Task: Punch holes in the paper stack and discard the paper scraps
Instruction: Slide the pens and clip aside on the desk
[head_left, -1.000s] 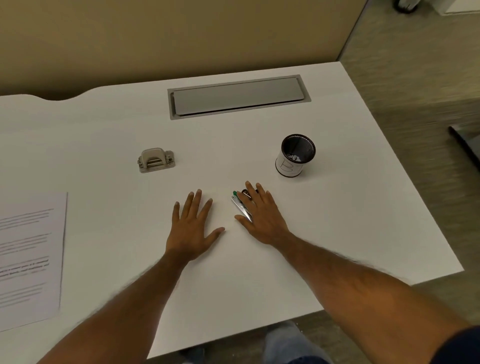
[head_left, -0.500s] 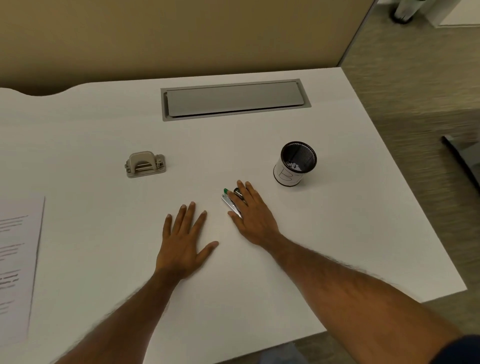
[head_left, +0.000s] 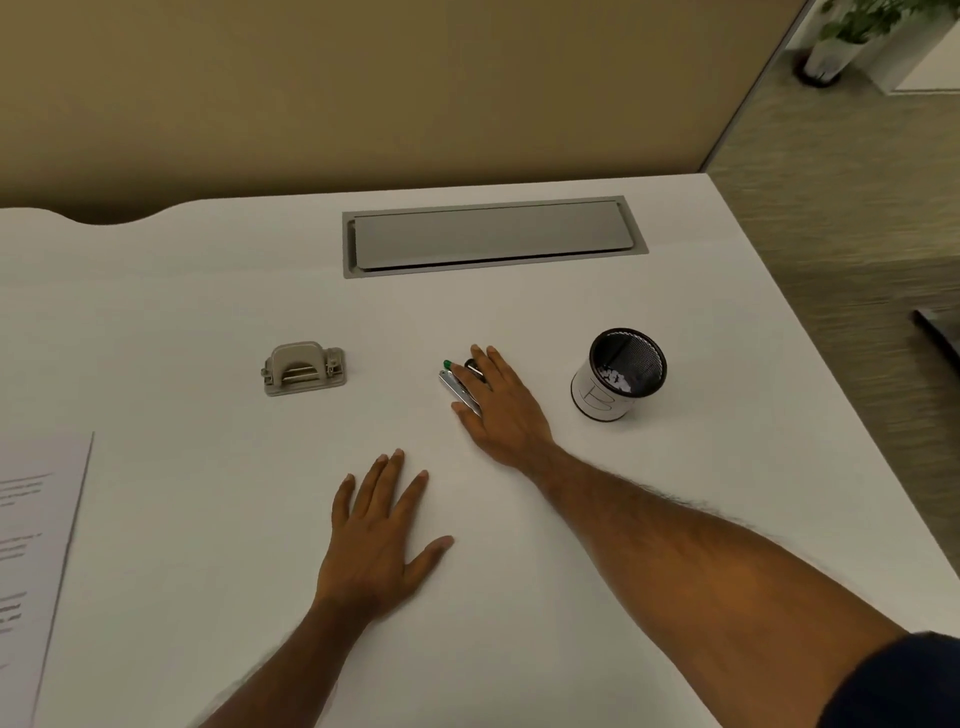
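A grey hole punch (head_left: 304, 369) stands on the white desk (head_left: 208, 519), left of centre. The printed paper stack (head_left: 36, 545) lies at the left edge, partly out of frame. A black mesh cup (head_left: 618, 376) with a white sleeve holds white paper scraps at the right. My left hand (head_left: 379, 540) lies flat on the desk, palm down, fingers spread, holding nothing. My right hand (head_left: 501, 410) lies flat between punch and cup. Its fingers rest on a small silvery object with a green tip (head_left: 457, 384), mostly hidden under them.
A grey cable-tray lid (head_left: 493, 236) is set into the desk at the back. A tan partition stands behind the desk. The desk's right edge runs diagonally, with carpet floor beyond it. A potted plant (head_left: 841, 41) stands far back right.
My right hand has slid away from me with the silvery object under its fingers, and now lies ahead of my left hand. The view has shifted, and less of the paper shows.
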